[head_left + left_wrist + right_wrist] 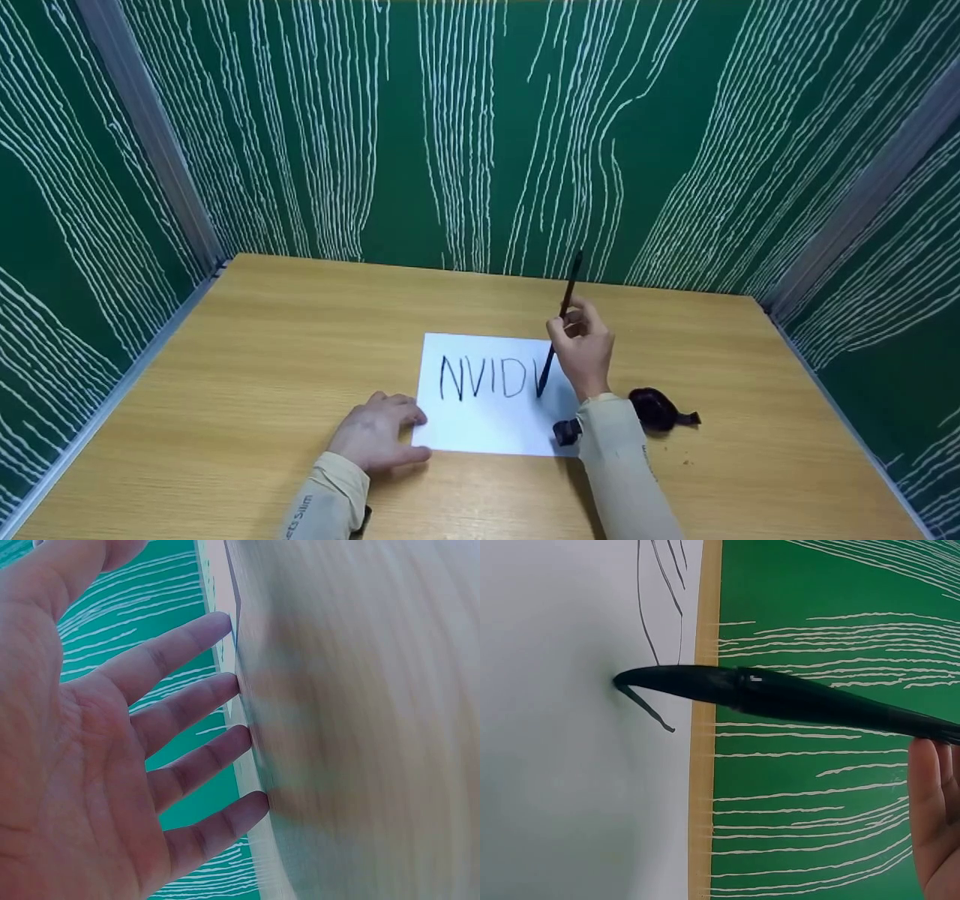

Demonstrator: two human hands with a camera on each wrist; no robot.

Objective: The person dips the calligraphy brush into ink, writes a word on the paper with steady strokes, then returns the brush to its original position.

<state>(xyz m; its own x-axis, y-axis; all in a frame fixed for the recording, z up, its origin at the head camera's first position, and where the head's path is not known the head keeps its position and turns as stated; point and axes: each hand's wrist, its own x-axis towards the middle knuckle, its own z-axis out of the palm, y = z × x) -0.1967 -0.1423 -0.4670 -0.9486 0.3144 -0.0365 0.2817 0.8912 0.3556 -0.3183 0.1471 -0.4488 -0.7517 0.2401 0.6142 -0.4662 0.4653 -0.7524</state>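
A white sheet of paper (480, 431) lies on the wooden table, with the black letters NVID (482, 377) and a slanted stroke after them. My right hand (586, 351) pinches a long black brush (571, 286) by its handle above the paper's right part. In the right wrist view, the dark tip of the brush (679, 682) bends against the sheet at one end of a short black stroke (646, 706). My left hand (381, 433) rests at the paper's left edge with its fingers spread. Its fingertips (240, 682) touch the table in the left wrist view.
A round black object with a short tail (654, 409) lies on the table right of my right forearm. Small dark specks (686, 459) are near it. Green walls with white wavy lines (401, 135) enclose the table (247, 360) at the back and both sides, with grey corner posts.
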